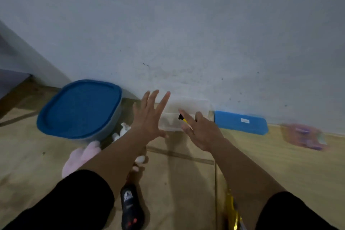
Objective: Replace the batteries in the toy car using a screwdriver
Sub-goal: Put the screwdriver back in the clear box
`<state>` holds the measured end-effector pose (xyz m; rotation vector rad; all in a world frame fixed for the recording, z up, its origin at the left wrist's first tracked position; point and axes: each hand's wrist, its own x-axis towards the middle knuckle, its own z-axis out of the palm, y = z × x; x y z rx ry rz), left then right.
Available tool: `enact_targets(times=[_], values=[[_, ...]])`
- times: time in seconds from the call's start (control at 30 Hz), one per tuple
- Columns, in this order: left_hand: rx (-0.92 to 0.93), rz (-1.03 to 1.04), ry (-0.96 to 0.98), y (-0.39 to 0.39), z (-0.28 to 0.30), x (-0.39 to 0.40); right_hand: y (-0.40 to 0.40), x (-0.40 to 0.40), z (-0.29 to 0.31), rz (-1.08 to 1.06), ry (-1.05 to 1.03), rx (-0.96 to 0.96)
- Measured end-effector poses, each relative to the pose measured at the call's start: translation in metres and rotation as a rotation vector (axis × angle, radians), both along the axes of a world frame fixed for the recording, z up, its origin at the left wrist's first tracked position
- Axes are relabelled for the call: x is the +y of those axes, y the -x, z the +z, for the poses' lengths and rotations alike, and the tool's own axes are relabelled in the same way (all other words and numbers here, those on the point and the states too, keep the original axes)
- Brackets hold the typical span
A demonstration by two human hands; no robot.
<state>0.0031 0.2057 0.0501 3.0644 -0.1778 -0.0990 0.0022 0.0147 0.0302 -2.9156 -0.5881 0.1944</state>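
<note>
Against the wall, a translucent plastic box sits between open hands.

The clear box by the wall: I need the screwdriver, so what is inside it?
Inside the clear box a black-and-yellow object shows, perhaps a tool handle. The right hand covers most of it, so its type is unclear. The left hand hovers beside the box.
</note>
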Motion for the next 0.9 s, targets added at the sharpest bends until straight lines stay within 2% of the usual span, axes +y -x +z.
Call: enact_targets(times=[0.17, 0.37, 0.47, 0.6, 0.67, 0.8, 0.9], values=[[0.073, -0.103, -0.022, -0.040, -0.035, 0.022, -0.033, 0.031, -0.034, 0.082, 0.065, -0.041], [0.125, -0.182, 0.012, -0.058, -0.052, 0.032, -0.038, 0.036, -0.056, 0.123, 0.148, -0.044], [0.107, -0.226, 0.042, -0.064, -0.059, 0.033, -0.040, 0.037, -0.064, 0.100, 0.096, -0.083], [0.058, -0.289, 0.112, -0.068, -0.060, 0.030, -0.041, 0.035, -0.064, 0.138, 0.035, -0.030], [0.030, -0.331, 0.146, -0.068, -0.059, 0.029, -0.039, 0.033, -0.058, 0.119, -0.010, -0.119], [-0.055, -0.368, 0.154, -0.063, -0.061, 0.029, -0.044, 0.014, -0.047, -0.130, -0.018, -0.498], [-0.152, -0.381, 0.117, -0.056, -0.066, 0.027, -0.048, -0.005, -0.039, -0.210, 0.018, -0.502]])
